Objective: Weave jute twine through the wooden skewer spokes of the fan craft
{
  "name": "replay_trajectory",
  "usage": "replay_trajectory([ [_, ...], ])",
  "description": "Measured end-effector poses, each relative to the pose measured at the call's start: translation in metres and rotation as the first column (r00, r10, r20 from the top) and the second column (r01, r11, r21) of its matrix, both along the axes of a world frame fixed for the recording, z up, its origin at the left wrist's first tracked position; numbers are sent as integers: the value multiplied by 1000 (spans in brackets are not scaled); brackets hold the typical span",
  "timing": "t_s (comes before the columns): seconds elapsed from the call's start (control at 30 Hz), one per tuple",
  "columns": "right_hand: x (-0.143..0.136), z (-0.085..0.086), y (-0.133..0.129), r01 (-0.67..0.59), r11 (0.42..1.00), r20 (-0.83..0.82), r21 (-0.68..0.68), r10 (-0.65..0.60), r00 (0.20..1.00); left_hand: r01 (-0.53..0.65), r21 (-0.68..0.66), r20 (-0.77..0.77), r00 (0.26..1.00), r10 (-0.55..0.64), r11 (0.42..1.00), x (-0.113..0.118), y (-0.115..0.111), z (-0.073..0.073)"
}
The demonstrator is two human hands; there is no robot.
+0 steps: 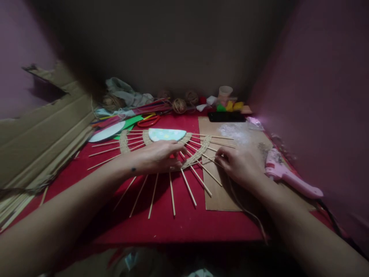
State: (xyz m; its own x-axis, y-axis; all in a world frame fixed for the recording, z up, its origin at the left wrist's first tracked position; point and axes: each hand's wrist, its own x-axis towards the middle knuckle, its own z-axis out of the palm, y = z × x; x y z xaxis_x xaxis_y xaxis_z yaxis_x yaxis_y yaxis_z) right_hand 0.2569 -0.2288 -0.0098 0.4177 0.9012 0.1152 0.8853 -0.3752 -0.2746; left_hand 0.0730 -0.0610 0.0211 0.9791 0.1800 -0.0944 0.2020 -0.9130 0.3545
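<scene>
A half-round frame of thin wooden sticks fans out over the red cloth, with a pale blue patterned half disc [167, 134] at its hub. Two bands of tan twine run through the sticks; the outer woven band [199, 156] shows on the right. My left hand [165, 156] lies over the middle of the frame, thumb and fingers curved apart around the outer band near a stick. My right hand [236, 161] pinches the loose twine [239, 204] beside the stick ends on the right. That twine trails down over the table's front edge.
A pink glue gun [288, 175] lies on the right, by a brown cardboard sheet [221, 200]. Behind are a black phone [226, 117], twine balls [179, 105], red-handled scissors [148, 121] and a cup [225, 92]. Corrugated cardboard [43, 138] stands at the left.
</scene>
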Motion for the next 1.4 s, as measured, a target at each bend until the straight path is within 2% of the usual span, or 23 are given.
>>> replay_trajectory([
  [0.1,0,0,0,-1,1000,1,1,1,1000,41,-4,144,989,-40,999,7,-9,-6],
  [0.17,1,-1,0,-2,1000,27,11,2,1000,94,21,188,977,-96,995,12,-15,-14],
  [0.23,2,-1,-1,3,1000,55,11,-4,998,123,106,189,972,-141,987,16,-19,-24],
  [0.37,2,0,-7,-5,999,69,33,3,998,91,257,212,966,-148,962,18,-21,-38],
  [0.5,-6,0,-27,-83,990,-14,114,85,996,205,308,222,934,-279,929,17,-19,-39],
  [0.6,-16,-4,-46,-133,976,-110,170,153,982,282,413,188,904,-384,866,17,-17,-39],
  [0.67,-22,-8,-56,-143,965,-139,219,176,975,293,476,164,897,-411,829,17,-16,-40],
  [0.73,-27,-13,-63,-156,953,-126,259,193,973,293,512,148,896,-419,807,17,-15,-42],
  [0.83,-33,-21,-68,-196,935,-16,297,210,978,287,528,147,896,-419,799,16,-14,-44],
  [1.0,-38,-27,-70,-219,933,158,284,179,971,272,533,175,891,-418,801,15,-15,-43],
  [1.17,-26,-24,-68,-127,958,178,256,82,981,269,532,168,896,-411,803,13,-16,-41],
  [1.3,-9,-15,-53,-49,978,244,204,-2,970,277,526,143,903,-405,804,12,-15,-41],
  [1.4,2,-3,-31,6,991,344,136,-53,938,282,512,128,909,-396,812,11,-15,-41],
])
